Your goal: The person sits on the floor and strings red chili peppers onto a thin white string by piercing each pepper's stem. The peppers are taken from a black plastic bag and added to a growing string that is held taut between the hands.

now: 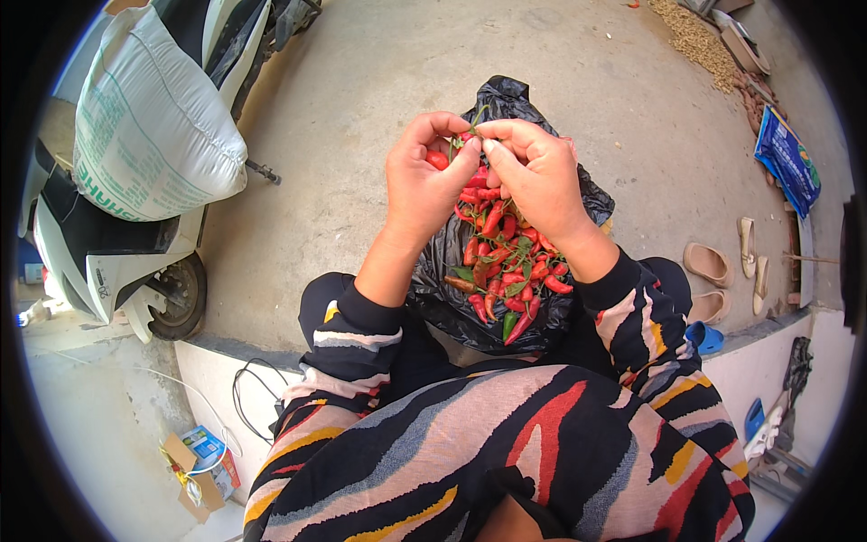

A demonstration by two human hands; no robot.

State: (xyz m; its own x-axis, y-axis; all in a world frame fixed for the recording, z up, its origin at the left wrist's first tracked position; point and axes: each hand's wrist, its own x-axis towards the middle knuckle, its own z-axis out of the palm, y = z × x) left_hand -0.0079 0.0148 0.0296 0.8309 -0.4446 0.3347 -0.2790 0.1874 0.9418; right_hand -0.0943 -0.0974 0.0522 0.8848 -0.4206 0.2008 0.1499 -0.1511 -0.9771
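Note:
My left hand (430, 169) and my right hand (535, 169) meet above a pile of chili peppers. Between the fingertips of both is a green stem with small leaves (480, 116). A red chili pepper (437, 160) rests in the curled fingers of my left hand. Below the hands, many red chili peppers (518, 278), some with stems and leaves, lie on a black plastic bag (440, 247) spread on the floor between my legs. One green pepper (509, 326) lies at the pile's near edge. My right hand partly hides the pile.
A white scooter (122, 271) bearing a full white woven sack (156, 129) stands at left. At right are beige shoes (708, 264), a blue clog (704, 337) and a blue bag (787, 162). Peanuts (698, 44) lie at upper right. A cardboard box (196, 474) is at lower left.

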